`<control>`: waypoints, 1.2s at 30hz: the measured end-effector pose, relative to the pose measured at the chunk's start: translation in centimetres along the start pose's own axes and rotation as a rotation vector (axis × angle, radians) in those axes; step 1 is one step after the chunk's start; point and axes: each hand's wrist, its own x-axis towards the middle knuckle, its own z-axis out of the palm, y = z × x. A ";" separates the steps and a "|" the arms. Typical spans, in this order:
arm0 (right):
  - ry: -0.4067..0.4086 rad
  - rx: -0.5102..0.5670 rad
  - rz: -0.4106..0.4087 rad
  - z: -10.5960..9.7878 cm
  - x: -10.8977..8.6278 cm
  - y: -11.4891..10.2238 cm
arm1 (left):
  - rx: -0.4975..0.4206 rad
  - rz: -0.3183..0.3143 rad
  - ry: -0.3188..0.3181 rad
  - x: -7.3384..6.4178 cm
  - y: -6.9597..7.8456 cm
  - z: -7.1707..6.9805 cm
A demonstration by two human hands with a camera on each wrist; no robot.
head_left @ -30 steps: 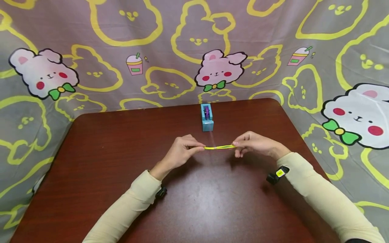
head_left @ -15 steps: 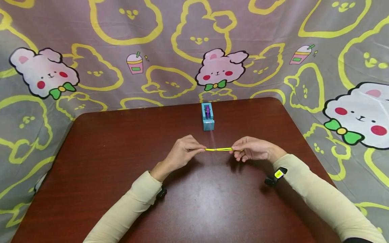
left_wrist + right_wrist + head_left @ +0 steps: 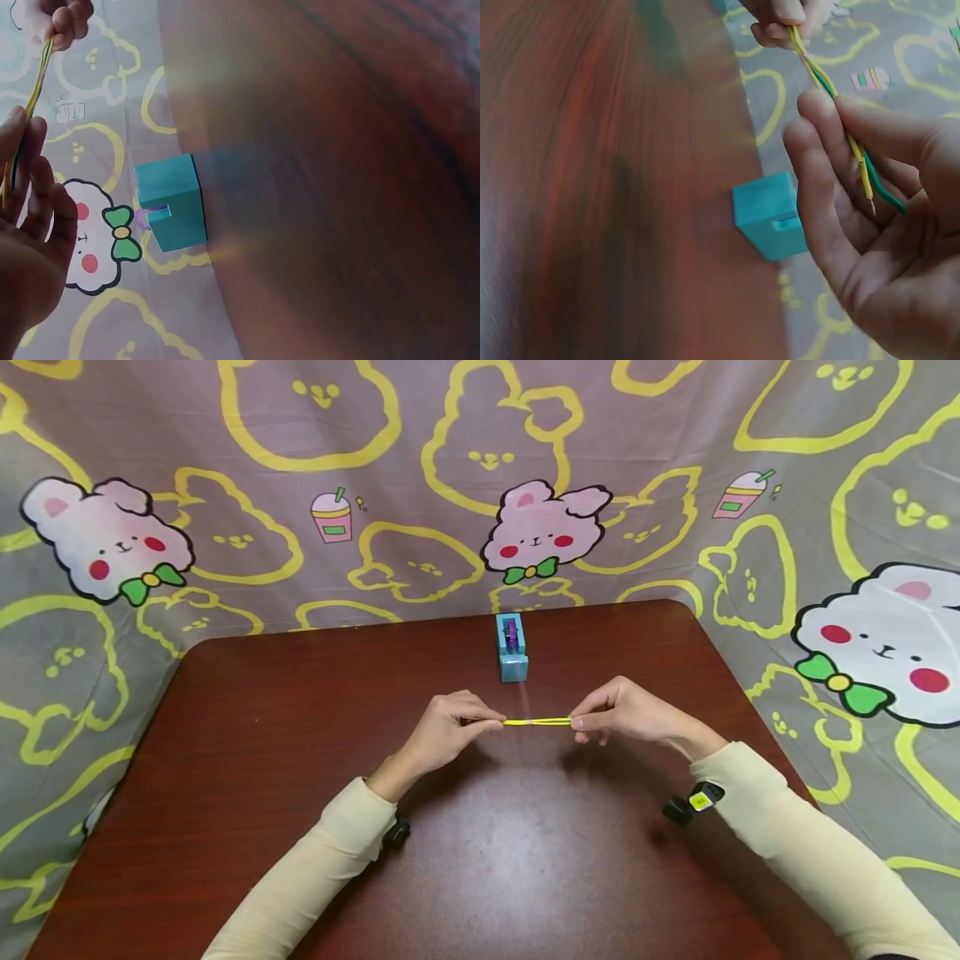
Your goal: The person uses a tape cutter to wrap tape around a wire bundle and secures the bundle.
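Observation:
Thin yellow and green electrical wires (image 3: 537, 722) stretch level between both hands above the table. My left hand (image 3: 444, 732) pinches their left end between thumb and fingers. At the right end, my right hand (image 3: 636, 713) holds them between thumb and forefinger. In the right wrist view, a bare copper tip and a loose green wire (image 3: 879, 184) stick out past the right fingers. A clear tape strip (image 3: 524, 698) runs from the teal tape dispenser (image 3: 513, 669) toward the middle of the wires and appears to meet them there.
The dispenser, with a purple tape roll (image 3: 512, 633), stands near the back edge of the dark brown table (image 3: 315, 693). Behind and beside the table hangs a curtain (image 3: 420, 493) printed with cartoon rabbits.
The right hand has dipped slightly, then risen, its fingers shifting on the wires. The wires now look straighter. My left hand stays nearly in place, and the tape strip still reaches the wires.

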 end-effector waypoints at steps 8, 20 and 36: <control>0.203 -0.443 -0.389 1.3 -1.0 -1.2 | -0.182 -0.321 -0.022 0.2 -0.2 -0.4; 0.366 -1.138 -0.918 3.0 -1.1 -0.2 | -0.332 -0.706 -0.208 1.4 -1.0 -0.5; 0.345 -1.064 -0.907 2.7 -0.6 1.0 | -0.317 -0.752 -0.263 1.4 -0.9 -1.0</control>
